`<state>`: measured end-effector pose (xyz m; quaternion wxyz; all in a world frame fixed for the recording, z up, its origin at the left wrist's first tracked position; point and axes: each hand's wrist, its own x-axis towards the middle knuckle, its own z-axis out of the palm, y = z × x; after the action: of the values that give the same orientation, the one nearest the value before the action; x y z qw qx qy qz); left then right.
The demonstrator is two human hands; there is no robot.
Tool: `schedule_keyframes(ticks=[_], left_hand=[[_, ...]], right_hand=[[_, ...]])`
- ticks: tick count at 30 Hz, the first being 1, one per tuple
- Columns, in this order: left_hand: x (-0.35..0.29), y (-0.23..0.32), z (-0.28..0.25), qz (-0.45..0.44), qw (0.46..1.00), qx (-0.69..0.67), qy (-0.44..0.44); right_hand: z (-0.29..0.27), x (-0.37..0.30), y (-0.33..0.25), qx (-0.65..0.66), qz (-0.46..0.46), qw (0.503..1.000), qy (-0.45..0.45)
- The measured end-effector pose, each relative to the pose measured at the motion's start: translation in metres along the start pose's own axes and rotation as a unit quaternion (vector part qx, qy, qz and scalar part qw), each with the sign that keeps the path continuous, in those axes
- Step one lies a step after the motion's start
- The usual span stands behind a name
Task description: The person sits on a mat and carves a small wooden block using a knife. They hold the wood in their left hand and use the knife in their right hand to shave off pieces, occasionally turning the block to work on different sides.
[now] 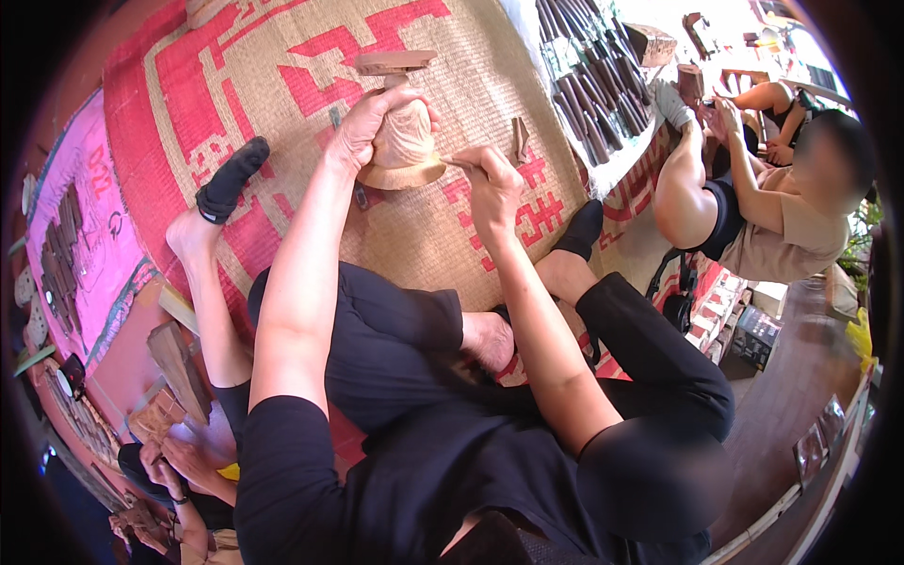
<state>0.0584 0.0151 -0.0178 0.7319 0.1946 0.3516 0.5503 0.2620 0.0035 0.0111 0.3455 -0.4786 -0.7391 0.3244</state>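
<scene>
My left hand (369,127) is closed around the narrow upper part of a pale wood carving (403,141). The carving has a flat disc at its far end, a draped, grooved body and a wide flared rim towards me. My right hand (494,184) is closed on a thin tool (454,161) whose tip meets the right side of that rim. Most of the tool is hidden in my fingers, so its exact kind does not show. Both hands are raised above a woven mat (377,240) with red patterns. A small brown wooden piece (521,139) lies right of the carving.
Rows of dark-handled carving tools (598,89) lie on white sheeting at the far right. More dark tools (61,245) rest on a pink cloth (94,179) at left. Other people sit at right and lower left; a wood block (179,372) stands near the latter.
</scene>
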Motion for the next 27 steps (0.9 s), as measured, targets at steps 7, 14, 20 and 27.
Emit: schedule_keyframes(ticks=[7,14,20,27], left_hand=[[-0.003,-0.003,0.009,-0.011,0.999,0.045,-0.004],[-0.004,0.002,0.007,0.068,0.998,-0.013,-0.002],[0.000,-0.008,0.008,0.099,0.983,0.154,0.028],[-0.018,-0.009,0.041,0.112,0.975,0.128,0.141]], right_hand=[[-0.005,-0.018,0.012,-0.053,0.028,0.991,-0.122],[-0.021,0.003,0.017,0.305,0.310,0.900,-0.039],[-0.002,0.004,0.029,0.371,0.396,0.839,-0.040],[0.015,-0.004,0.039,0.346,0.425,0.837,-0.014]])
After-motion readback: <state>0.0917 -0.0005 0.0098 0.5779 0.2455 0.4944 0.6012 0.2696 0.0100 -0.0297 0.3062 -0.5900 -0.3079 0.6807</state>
